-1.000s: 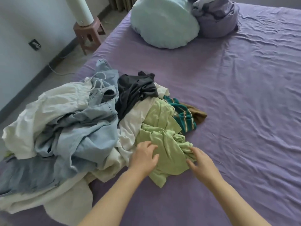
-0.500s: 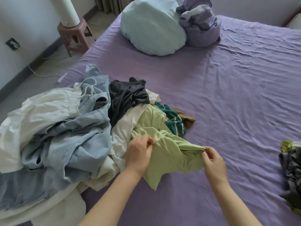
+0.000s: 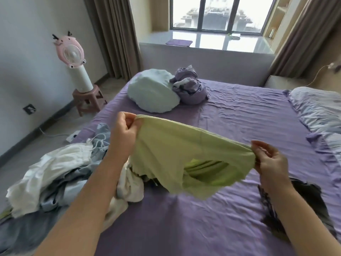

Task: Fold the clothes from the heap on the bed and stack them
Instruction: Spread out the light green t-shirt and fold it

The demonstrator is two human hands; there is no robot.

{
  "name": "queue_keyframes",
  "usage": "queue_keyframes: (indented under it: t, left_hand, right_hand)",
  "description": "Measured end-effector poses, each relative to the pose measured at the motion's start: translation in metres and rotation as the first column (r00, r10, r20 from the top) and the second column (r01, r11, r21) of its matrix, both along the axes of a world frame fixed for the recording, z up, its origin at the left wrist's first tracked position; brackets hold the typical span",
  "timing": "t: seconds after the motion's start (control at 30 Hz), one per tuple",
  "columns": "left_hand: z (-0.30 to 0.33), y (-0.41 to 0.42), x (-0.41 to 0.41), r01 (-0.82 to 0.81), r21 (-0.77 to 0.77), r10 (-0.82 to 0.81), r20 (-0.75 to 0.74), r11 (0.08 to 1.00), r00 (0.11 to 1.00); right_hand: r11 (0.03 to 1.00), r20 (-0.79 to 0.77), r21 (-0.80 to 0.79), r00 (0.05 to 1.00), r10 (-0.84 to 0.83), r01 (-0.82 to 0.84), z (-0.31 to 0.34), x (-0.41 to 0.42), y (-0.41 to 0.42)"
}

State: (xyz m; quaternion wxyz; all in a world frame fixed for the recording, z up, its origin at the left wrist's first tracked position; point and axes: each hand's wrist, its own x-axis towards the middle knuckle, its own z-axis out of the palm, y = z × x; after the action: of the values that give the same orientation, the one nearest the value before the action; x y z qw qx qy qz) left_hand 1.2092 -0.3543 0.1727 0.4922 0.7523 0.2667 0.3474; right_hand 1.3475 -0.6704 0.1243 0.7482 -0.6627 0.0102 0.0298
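A light green garment (image 3: 177, 150) hangs stretched in the air above the purple bed (image 3: 230, 122). My left hand (image 3: 123, 133) pinches its upper left edge. My right hand (image 3: 269, 157) pinches the edge at the right, lower down. The cloth sags between them, and an opening shows its darker green inside. Below and to the left lies the heap of clothes (image 3: 55, 172), white and pale blue denim pieces tangled together. A dark patterned garment (image 3: 304, 200) lies on the bed at the right, partly behind my right forearm.
A pale blue pillow (image 3: 153, 91) and a bundled purple cloth (image 3: 190, 89) sit at the far side of the bed. A striped quilt (image 3: 321, 115) lies at the right edge. A pink fan (image 3: 72, 52) stands on a stool (image 3: 86, 98) by the left wall.
Both hands have lifted the green garment off the heap and pulled it wide apart in the air. The view has tilted up toward the window.
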Motion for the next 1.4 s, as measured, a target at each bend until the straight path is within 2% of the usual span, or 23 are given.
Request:
queue_keyframes:
  t: [0.2, 0.37, 0.43, 0.5, 0.57, 0.63, 0.7, 0.77, 0.83, 0.9, 1.03, 1.1, 1.13, 1.2, 1.27, 1.33, 1.4]
  left_hand:
    - [0.082, -0.066, -0.015, 0.118, -0.196, -0.107, 0.065, 0.974, 0.992]
    - [0.118, -0.114, -0.034, 0.244, -0.377, -0.207, 0.137, 0.894, 0.969]
    - [0.127, -0.130, -0.039, 0.312, -0.464, -0.261, 0.172, 0.829, 0.950]
    - [0.132, -0.149, -0.043, 0.443, -0.529, -0.386, 0.221, 0.724, 0.895]
    - [0.135, -0.164, -0.046, 0.467, -0.543, -0.415, 0.224, 0.698, 0.882]
    - [0.139, -0.175, -0.049, 0.390, -0.555, -0.356, 0.173, 0.735, 0.918]
    - [0.140, -0.180, -0.054, 0.366, -0.574, -0.337, 0.162, 0.732, 0.928]
    - [0.141, -0.188, -0.060, 0.457, -0.601, -0.384, 0.255, 0.656, 0.887]
    - [0.146, -0.201, -0.065, 0.585, -0.599, -0.460, 0.368, 0.548, 0.808]
    - [0.154, -0.216, -0.067, 0.665, -0.544, -0.538, 0.401, 0.511, 0.741]
    - [0.162, -0.230, -0.060, 0.705, -0.466, -0.604, 0.373, 0.534, 0.704]
    - [0.162, -0.231, -0.059, 0.735, -0.457, -0.640, 0.376, 0.500, 0.670]
    - [0.162, -0.229, -0.059, 0.748, -0.456, -0.654, 0.380, 0.483, 0.654]
    - [0.161, -0.220, -0.058, 0.743, -0.460, -0.643, 0.387, 0.486, 0.661]
    - [0.157, -0.208, -0.056, 0.677, -0.469, -0.564, 0.379, 0.567, 0.734]
    - [0.145, -0.196, -0.057, 0.572, -0.456, -0.476, 0.317, 0.682, 0.820]
    - [0.125, -0.188, -0.064, 0.494, -0.385, -0.450, 0.206, 0.779, 0.869]
  right_hand:
    - [0.998, 0.066, 0.041, 0.997, 0.043, -0.045, 0.089, -0.010, -0.085]
    - [0.997, 0.194, -0.065, 0.980, 0.053, -0.041, 0.131, -0.025, -0.149]
    - [0.995, 0.208, -0.026, 0.973, 0.103, -0.100, 0.140, -0.033, -0.165]
    - [0.980, 0.220, 0.023, 0.957, 0.187, -0.197, 0.144, -0.044, -0.177]
    - [0.971, 0.248, -0.100, 0.939, 0.237, -0.219, 0.144, -0.053, -0.185]
    - [0.949, 0.293, -0.261, 0.922, 0.255, -0.179, 0.146, -0.061, -0.191]
    - [0.924, 0.314, -0.343, 0.907, 0.282, -0.168, 0.149, -0.070, -0.194]
    - [0.897, 0.297, -0.376, 0.887, 0.355, -0.233, 0.152, -0.082, -0.195]
    - [0.841, 0.264, -0.432, 0.846, 0.463, -0.326, 0.155, -0.095, -0.188]
    - [0.785, 0.235, -0.477, 0.803, 0.548, -0.396, 0.157, -0.110, -0.171]
    - [0.714, 0.174, -0.410, 0.721, 0.671, -0.567, 0.159, -0.136, -0.130]
    - [0.700, 0.133, -0.371, 0.711, 0.690, -0.610, 0.156, -0.144, -0.113]
    - [0.704, 0.117, -0.382, 0.724, 0.680, -0.599, 0.154, -0.148, -0.106]
    - [0.748, 0.130, -0.463, 0.798, 0.589, -0.476, 0.155, -0.155, -0.095]
    - [0.818, 0.204, -0.457, 0.854, 0.479, -0.349, 0.154, -0.157, -0.087]
    - [0.911, 0.238, -0.270, 0.895, 0.378, -0.313, 0.157, -0.160, -0.077]
    - [0.953, 0.235, -0.093, 0.924, 0.302, -0.288, 0.162, -0.165, -0.065]
